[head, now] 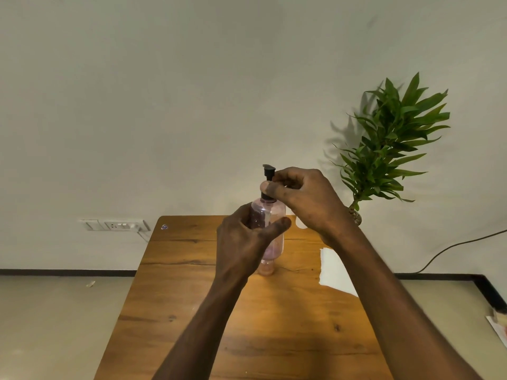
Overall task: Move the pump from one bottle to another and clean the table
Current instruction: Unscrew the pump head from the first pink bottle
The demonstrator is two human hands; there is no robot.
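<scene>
in the head view, the left hand [247, 239] wraps around the body of a clear pinkish bottle [267, 215], held upright above the desk [192, 297], probably to brace it against twisting, while the right hand [304, 198] just above it pinches the collar of the black pump [268, 174] sitting in the bottle's neck, a grip suited to turning the pump on its thread. a white cloth or paper [333, 270] lies on the desk below the right wrist, likely kept close for wiping, and a second pinkish bottle [266, 267] seems to stand just under the left hand, though it is mostly hidden.
</scene>
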